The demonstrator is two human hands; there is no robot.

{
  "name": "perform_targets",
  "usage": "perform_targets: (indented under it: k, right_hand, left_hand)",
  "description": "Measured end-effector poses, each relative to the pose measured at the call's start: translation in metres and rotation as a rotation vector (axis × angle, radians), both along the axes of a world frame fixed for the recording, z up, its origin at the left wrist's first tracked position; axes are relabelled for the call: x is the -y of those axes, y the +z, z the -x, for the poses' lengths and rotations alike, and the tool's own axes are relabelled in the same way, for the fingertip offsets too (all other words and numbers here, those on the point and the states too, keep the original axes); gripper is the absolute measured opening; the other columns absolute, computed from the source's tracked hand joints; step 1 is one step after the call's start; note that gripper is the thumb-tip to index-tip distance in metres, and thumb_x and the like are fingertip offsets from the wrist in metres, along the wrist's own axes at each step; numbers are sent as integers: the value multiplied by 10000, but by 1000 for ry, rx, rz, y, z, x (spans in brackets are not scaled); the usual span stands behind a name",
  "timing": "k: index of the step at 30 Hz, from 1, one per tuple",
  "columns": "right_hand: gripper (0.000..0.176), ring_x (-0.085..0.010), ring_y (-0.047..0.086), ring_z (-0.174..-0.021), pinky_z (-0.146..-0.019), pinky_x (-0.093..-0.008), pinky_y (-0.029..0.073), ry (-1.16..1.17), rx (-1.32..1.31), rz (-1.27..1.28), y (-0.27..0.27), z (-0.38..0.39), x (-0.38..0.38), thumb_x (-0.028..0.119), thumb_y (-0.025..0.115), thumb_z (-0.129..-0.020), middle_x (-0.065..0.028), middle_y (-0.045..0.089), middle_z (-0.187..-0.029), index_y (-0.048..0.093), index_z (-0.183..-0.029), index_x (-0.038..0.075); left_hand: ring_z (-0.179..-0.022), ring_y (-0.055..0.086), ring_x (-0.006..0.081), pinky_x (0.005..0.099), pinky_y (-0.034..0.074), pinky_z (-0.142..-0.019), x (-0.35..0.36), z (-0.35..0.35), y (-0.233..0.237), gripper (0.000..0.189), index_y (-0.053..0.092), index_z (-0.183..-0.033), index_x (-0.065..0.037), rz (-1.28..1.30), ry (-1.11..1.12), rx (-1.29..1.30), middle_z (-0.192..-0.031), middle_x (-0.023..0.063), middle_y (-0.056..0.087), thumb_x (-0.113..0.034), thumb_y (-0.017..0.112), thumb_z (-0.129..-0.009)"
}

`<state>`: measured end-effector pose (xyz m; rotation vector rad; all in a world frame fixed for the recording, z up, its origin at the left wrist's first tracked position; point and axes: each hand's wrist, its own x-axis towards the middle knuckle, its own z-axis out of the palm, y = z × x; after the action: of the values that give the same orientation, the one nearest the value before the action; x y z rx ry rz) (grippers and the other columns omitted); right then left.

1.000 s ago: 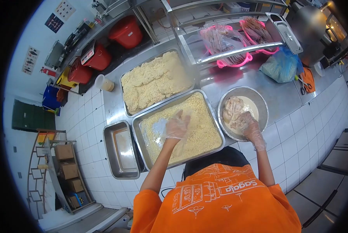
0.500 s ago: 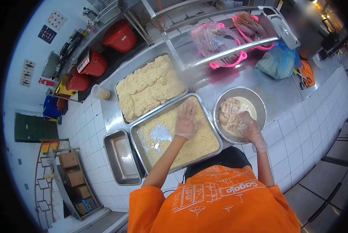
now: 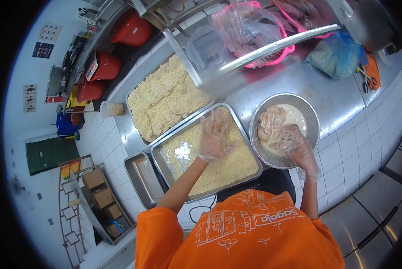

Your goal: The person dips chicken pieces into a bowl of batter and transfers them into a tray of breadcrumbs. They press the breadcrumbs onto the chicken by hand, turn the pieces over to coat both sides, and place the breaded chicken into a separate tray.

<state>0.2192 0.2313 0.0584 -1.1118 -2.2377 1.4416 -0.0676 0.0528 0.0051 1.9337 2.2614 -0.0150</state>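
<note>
My left hand (image 3: 213, 140), in a clear plastic glove, lies open with fingers spread over the pale crumbs (image 3: 228, 168) in a rectangular metal tray (image 3: 260, 174). The bare metal bottom shines through near the tray's left side. My right hand (image 3: 296, 144), gloved too, is inside a round steel bowl (image 3: 316, 117), its fingers curled on battered raw chicken (image 3: 271, 123). Milky batter (image 3: 295, 115) surrounds the meat. The right fingertips are partly hidden in it. Behind the crumb tray, a second tray (image 3: 131, 119) holds a heap of crumb-coated pieces (image 3: 169, 96).
An empty-looking small metal pan (image 3: 142, 179) adjoins the crumb tray's left side. A plastic tub (image 3: 111, 109) stands by the far-left counter edge. A metal shelf rail (image 3: 272, 48) crosses above pink baskets (image 3: 286, 49). A blue bag (image 3: 335, 56) and scissors (image 3: 367, 80) lie right.
The view has shifted and turned slightly. My left hand stays spread over the crumbs, while my right hand remains in the bowl with its fingers on the chicken.
</note>
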Motion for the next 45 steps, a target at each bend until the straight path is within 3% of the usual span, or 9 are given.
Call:
perform_targets:
  k: [8,11,14,17,20,23,32,35,45]
  right_hand:
    - [520,-250,677,-1100,-955,-363,495,-114,44,201,19,7,-7,22,741,-833,-147,693,-1158,534,-1305,83]
    - [533,-260,677,-1109,-964,-367,493,-127,10,199,16,2,-3,11,738,-825,-153,691,-1167,532,-1310,90]
    - [535,-280,674,-1123,-972,-383,495,-98,-19,116,13,-3,-1,10,737,-823,-151,689,-1187,533,-1311,94]
    - [533,-301,669,-1133,-971,-402,502,-92,-19,28,5,-3,1,18,743,-823,-144,685,-1207,537,-1307,99]
    - [532,-309,667,-1138,-966,-411,508,-107,-26,16,-3,-10,1,30,753,-821,-146,680,-1216,543,-1303,108]
    - [534,-310,666,-1139,-964,-414,509,-85,-17,8,-6,-10,0,48,767,-820,-150,679,-1215,548,-1302,121]
    - [544,-303,660,-1153,-982,-418,501,-38,-6,45,14,-4,-1,57,767,-826,-141,681,-1224,543,-1314,137]
    - [539,-306,653,-1166,-1000,-416,496,-38,23,57,21,-7,1,64,770,-828,-134,676,-1240,544,-1312,136]
    - [505,-254,626,-1182,-1032,-394,487,-90,30,54,32,-10,6,124,801,-835,-101,653,-1256,559,-1278,126]
  left_hand:
    - [-1555,-12,427,693,-78,-1175,-9,-3,6,993,195,-1605,-18,177,-70,-203,-1681,238,48,-745,330,-942]
    - [-1555,-25,424,668,-84,-1189,-17,-7,12,1009,166,-1597,22,206,-30,-98,-1680,244,38,-734,325,-948]
    - [-1555,-6,434,666,-43,-1194,-20,-1,14,1040,135,-1584,70,182,-57,16,-1665,292,25,-591,554,-899]
    - [-1555,-6,436,642,-14,-1208,-13,10,6,983,114,-1594,54,-16,-36,294,-1665,295,20,-521,544,-922]
    - [-1556,-5,434,623,5,-1217,14,-14,7,967,87,-1608,23,-89,188,-265,-1667,292,14,-477,549,-921]
    - [-1552,-35,434,627,-90,-1202,35,-32,0,922,71,-1618,-13,-63,422,-50,-1673,272,-15,-632,352,-996]
    - [-1556,-6,427,670,-58,-1187,31,-36,0,1030,82,-1629,-52,16,434,-121,-1689,220,17,-740,384,-924]
    - [-1551,14,439,640,-75,-1202,32,-27,7,958,87,-1615,-2,-77,355,-1,-1673,263,38,-486,533,-920]
    - [-1543,66,448,580,47,-1235,-26,12,-5,847,125,-1597,32,-192,171,-129,-1649,287,104,-399,499,-971]
